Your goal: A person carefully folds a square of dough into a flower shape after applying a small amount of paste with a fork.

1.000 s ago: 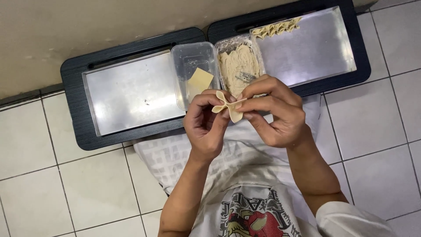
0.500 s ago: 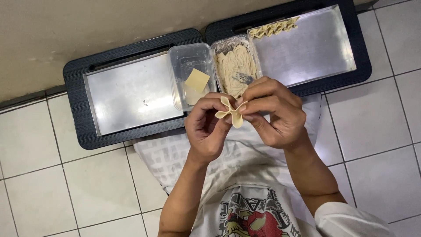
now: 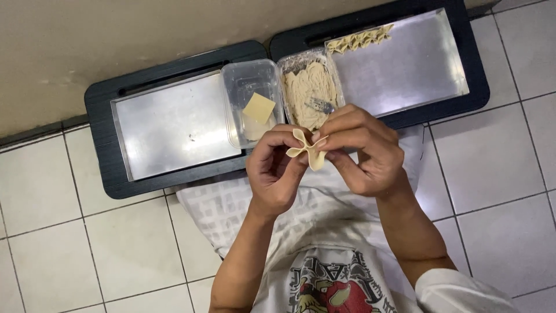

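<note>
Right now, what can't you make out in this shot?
Head view only:
- Dumpling: its filling, hidden by the folded wrapper and the fingers of the left hand and right hand.
- Utensil in the filling tub: partly buried.
- Folded dumplings on the right tray: too small to count.

Bare left tray (image 3: 168, 124) and tiles (image 3: 69, 249) beside tubs (image 3: 252, 87), filling (image 3: 310, 87)

Two steel trays (image 3: 174, 124) (black-framed), folded dumplings (image 3: 360, 39), white floor tiles (image 3: 52, 255)

bare forearms, white printed t-shirt (image 3: 330, 290), pale patterned cloth (image 3: 243, 214) over lap.
</note>
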